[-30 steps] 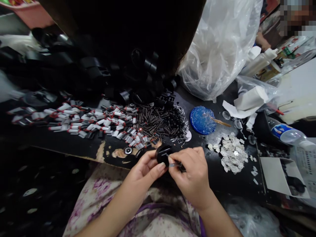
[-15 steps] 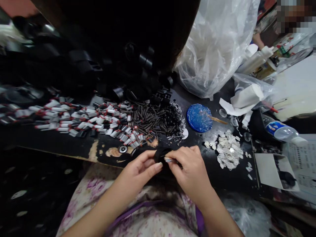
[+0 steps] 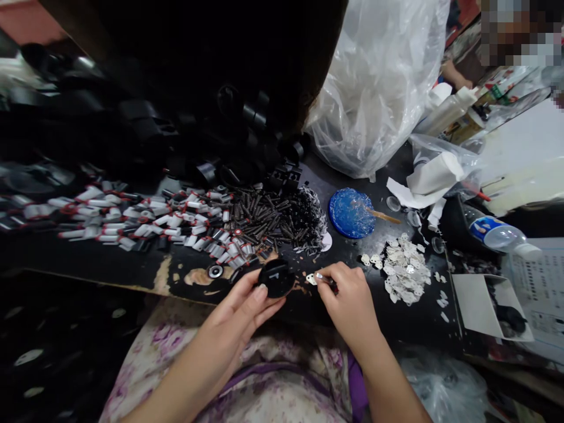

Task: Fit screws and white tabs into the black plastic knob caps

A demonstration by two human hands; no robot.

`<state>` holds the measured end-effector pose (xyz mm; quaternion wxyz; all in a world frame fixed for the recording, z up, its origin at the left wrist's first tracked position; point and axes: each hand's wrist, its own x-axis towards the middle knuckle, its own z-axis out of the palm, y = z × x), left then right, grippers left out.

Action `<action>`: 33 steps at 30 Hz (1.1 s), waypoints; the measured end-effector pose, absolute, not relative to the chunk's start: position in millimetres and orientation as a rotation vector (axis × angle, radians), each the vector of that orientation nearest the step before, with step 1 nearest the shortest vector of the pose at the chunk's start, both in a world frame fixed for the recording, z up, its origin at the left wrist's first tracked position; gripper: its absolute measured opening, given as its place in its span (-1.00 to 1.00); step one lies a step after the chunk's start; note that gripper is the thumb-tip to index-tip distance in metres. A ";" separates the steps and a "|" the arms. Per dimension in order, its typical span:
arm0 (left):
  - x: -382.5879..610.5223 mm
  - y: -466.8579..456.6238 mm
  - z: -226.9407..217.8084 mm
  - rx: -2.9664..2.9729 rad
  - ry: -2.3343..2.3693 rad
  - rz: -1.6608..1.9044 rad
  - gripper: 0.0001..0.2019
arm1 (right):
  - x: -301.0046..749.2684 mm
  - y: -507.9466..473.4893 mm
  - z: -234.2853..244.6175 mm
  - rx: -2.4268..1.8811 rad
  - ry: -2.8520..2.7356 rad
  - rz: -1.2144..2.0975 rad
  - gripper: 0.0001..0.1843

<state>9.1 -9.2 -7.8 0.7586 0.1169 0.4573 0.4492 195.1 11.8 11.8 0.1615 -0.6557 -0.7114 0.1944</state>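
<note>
The left hand (image 3: pixel 235 320) grasps a black round part (image 3: pixel 276 278) between thumb and fingers, just above the near edge of the dark worktop (image 3: pixel 388 320). Just to its right but apart from it, the right hand (image 3: pixel 350 299) has its fingers pinched on a small silvery plate (image 3: pixel 312 278). A heap of similar plates (image 3: pixel 405 270) lies to the right of that hand. Dark springs (image 3: pixel 259 214) and a blue lid (image 3: pixel 350 212) lie farther back.

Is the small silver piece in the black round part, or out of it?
Out. The right hand pinches the silver piece beside the black round part held by the left hand, with a gap between them.
</note>
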 end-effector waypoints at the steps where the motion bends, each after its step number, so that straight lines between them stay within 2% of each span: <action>1: 11.0 -11.7 -8.0 0.248 0.973 0.986 -0.60 | 191.7 12.4 13.2 -1.838 -2.006 0.577 -0.87; 5: 16.6 -14.0 -8.1 0.179 0.904 1.066 -0.75 | 175.5 12.2 19.7 -1.669 -1.947 0.717 -0.85; 11: 8.2 -2.1 -2.0 0.068 0.854 1.078 -0.83 | 167.2 11.5 20.1 -1.416 -1.925 0.791 -0.92; 20: 6.3 0.4 1.4 0.108 0.979 1.074 -0.68 | 170.3 10.5 24.7 -1.170 -2.156 0.518 -0.83; 27: 8.1 -1.4 6.7 0.237 0.942 1.033 -0.75 | 164.0 13.3 29.5 -1.175 -2.178 0.356 -0.87; 33: 5.0 -4.7 4.4 0.289 0.925 1.033 -0.74 | 162.7 14.3 32.4 -1.240 -2.251 0.383 -0.82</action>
